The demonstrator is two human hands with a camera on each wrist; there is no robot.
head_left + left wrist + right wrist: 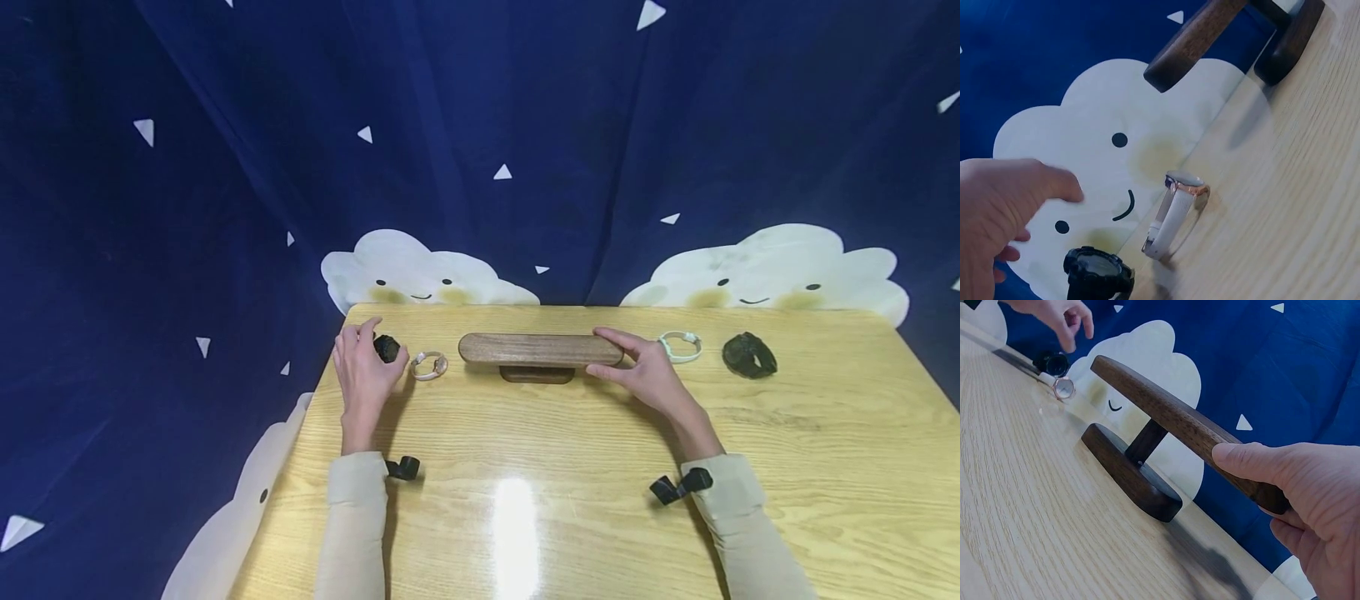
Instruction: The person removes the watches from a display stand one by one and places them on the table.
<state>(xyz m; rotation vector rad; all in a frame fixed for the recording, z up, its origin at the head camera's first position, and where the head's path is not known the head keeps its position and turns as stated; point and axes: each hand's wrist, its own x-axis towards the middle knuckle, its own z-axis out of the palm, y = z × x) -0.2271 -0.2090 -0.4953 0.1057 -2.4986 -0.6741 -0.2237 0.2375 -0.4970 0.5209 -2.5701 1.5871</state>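
Observation:
A dark wooden watch stand (540, 350), a rounded bar on a short post and base, stands toward the table's far edge. My right hand (643, 367) grips the right end of its bar, thumb on the near side in the right wrist view (1310, 494). Over a black watch (387, 348) at the far left hovers my left hand (365, 367), thumb and fingers apart. The left wrist view shows a gap between that hand (997, 219) and the black watch (1099, 272). Beside it stands a white-strapped watch (429, 366) with a rose-gold case, untouched.
Right of the stand lie a pale mint-strapped watch (681, 347) and another black watch (750, 356). The light wooden table (585, 500) meets a dark blue curtain (480, 167) with white clouds and triangles at its back and left.

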